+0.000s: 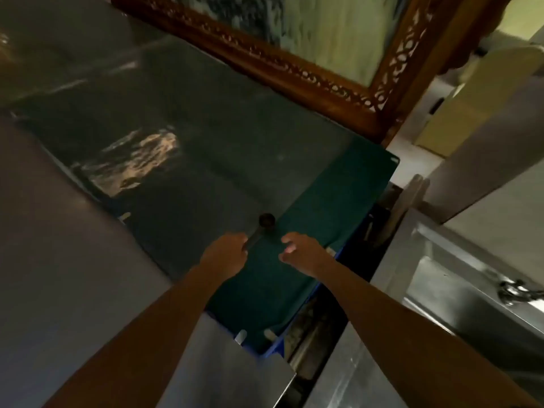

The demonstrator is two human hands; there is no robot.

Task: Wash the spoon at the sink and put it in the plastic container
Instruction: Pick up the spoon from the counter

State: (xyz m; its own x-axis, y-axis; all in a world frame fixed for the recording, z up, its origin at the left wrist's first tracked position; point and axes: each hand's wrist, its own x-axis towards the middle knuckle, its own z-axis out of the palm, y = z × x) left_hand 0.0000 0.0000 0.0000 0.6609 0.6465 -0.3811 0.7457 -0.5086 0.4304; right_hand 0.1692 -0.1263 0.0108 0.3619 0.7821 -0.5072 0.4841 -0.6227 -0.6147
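A dark spoon (263, 226) with a round bowl lies or hovers just above a green-covered table (321, 195), bowl pointing away from me. My left hand (225, 254) is closed on the spoon's handle end. My right hand (300, 250) floats just to the right of the spoon, fingers curled and apart, holding nothing. The steel sink (459, 293) with its tap (513, 291) sits at the right. No plastic container is clearly visible.
A carved wooden frame (309, 75) leans at the back of the table. A dark glossy sheet (164, 136) covers the table's left part. Grey metal surfaces (59, 260) lie to my left and below. A dark gap (326, 328) separates table and sink counter.
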